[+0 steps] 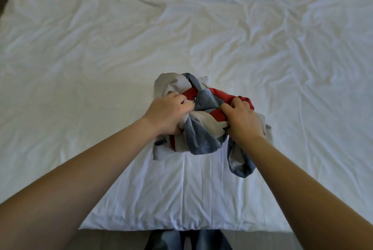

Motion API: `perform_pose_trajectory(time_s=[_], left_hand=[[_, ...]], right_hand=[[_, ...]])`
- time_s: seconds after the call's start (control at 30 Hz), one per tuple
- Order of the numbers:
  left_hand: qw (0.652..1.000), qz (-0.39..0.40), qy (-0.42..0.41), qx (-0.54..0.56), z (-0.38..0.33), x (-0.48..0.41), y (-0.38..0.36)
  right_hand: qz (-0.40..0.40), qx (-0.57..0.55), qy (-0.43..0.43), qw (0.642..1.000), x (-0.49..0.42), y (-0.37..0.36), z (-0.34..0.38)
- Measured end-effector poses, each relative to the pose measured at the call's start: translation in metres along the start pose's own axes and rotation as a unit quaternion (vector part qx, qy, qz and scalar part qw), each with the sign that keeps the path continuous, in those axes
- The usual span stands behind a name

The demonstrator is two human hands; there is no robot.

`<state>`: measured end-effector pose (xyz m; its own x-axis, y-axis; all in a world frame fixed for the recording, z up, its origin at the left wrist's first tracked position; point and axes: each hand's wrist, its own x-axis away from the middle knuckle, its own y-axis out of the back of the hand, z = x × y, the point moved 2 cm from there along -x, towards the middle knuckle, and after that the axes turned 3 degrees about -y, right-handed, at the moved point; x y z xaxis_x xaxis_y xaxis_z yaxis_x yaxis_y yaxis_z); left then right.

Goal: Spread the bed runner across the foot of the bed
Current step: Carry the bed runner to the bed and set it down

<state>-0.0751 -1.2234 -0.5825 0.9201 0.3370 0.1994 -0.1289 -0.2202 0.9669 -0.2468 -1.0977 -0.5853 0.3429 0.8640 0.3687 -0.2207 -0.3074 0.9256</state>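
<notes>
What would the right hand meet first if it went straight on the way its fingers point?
More of the bunched bed runner that the right hand grips; past it, likely the sheet, depth unclear.

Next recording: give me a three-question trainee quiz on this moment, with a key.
1. True or false: the crumpled grey, blue and red fabric bed runner lies spread flat on the wrinkled white bedsheet.
2. The left hand and right hand are: A) flat on the sheet B) gripping the runner C) raised clear of it.
3. Fill in: the runner is bunched at the bed's ____ edge (near or far).
Key: 1 false; 2 B; 3 near.
</notes>
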Motion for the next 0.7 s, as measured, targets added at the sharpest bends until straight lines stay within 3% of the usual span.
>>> perform_pose_trajectory(time_s=[0.4, 0.7], left_hand=[[0.999, 0.048, 0.014, 0.003, -0.01, -0.002, -0.067], [0.996, 0.04, 0.072, -0.018, -0.027, -0.012, -0.094]], right_hand=[[0.044, 0.005, 0.002, 0.999, -0.004, -0.065, -0.007], [0.033, -0.004, -0.039, 0.999, -0.007, -0.103, -0.015]])
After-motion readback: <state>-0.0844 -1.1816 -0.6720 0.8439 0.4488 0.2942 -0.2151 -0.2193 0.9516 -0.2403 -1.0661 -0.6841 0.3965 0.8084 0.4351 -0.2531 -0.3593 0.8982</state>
